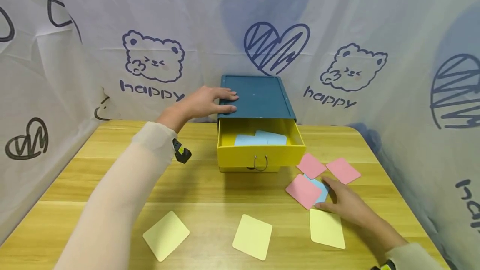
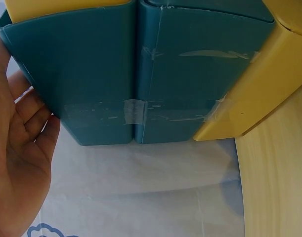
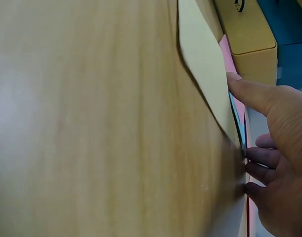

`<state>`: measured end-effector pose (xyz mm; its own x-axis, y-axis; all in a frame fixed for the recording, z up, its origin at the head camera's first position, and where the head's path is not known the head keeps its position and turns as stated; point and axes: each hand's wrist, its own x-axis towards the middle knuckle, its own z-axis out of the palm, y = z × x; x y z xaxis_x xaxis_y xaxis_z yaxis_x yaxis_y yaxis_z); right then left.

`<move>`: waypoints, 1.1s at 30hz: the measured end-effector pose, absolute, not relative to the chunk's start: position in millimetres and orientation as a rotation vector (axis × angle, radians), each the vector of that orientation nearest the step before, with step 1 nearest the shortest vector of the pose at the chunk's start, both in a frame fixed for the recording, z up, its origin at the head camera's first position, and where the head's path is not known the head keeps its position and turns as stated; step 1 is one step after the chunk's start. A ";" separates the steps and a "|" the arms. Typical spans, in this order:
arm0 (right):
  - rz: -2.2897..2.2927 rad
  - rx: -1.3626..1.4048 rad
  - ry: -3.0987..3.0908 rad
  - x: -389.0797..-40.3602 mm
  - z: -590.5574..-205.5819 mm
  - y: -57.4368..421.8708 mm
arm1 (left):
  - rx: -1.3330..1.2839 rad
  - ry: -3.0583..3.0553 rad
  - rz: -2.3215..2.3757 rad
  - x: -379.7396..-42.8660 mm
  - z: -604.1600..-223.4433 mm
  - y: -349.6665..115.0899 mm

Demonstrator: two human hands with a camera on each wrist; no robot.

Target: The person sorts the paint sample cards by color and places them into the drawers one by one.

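My left hand (image 1: 205,102) rests on the dark blue top of a drawer box (image 1: 258,95), its fingers spread over the left edge. In the left wrist view that hand (image 2: 22,138) lies along the edge of the blue casing (image 2: 76,74). A yellow drawer (image 1: 258,155) stands pulled out at the front, with light blue cards (image 1: 271,137) inside. My right hand (image 1: 346,201) holds another light blue card (image 1: 323,191) on the table between thumb and fingers. A pink card (image 1: 303,191) overlaps that card's left part. In the right wrist view, the right hand (image 3: 284,128) reaches past a pale yellow card (image 3: 205,64).
Two more pink cards, one at the drawer's right (image 1: 311,166) and one farther right (image 1: 343,170), lie on the wooden table (image 1: 202,203). Pale yellow cards (image 1: 166,236) (image 1: 253,236) (image 1: 327,229) are spread along the front. A patterned cloth (image 1: 210,20) hangs behind.
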<state>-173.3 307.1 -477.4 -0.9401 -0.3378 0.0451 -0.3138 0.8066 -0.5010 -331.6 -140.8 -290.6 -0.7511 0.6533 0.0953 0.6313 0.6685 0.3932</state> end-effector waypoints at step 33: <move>-0.241 -0.776 3.148 -175.1 -429.6 326.7 | 1.088 2.813 0.654 -333.8 -290.6 -140.6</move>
